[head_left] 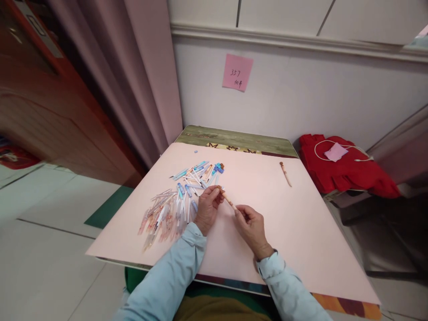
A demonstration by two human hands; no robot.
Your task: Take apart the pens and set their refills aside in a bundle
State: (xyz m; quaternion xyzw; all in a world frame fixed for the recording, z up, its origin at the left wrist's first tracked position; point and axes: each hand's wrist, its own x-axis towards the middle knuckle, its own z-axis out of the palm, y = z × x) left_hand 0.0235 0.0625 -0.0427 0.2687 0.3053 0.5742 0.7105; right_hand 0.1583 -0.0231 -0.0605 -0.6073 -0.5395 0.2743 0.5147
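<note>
A light tan pen (229,200) with a brown topper slants between my hands over the middle of the table. My left hand (207,208) pinches its upper end at the topper. At the lower end, the fingers of my right hand (251,226) are closed on the barrel. Just left of my left hand lies a loose heap of clear pen barrels (159,218), blue pen parts (181,190) and thin white refills (194,177). Small blue and brown toppers (219,167) sit at the heap's far end. Another tan pen (286,174) with a brown top lies apart on the right.
A pale pink sheet covers most of the table (301,240). Behind it is a white wall with a pink note (237,72). At the right, red cloth (347,171) bears a white cable. A purple curtain (133,67) and wooden door (67,120) stand left.
</note>
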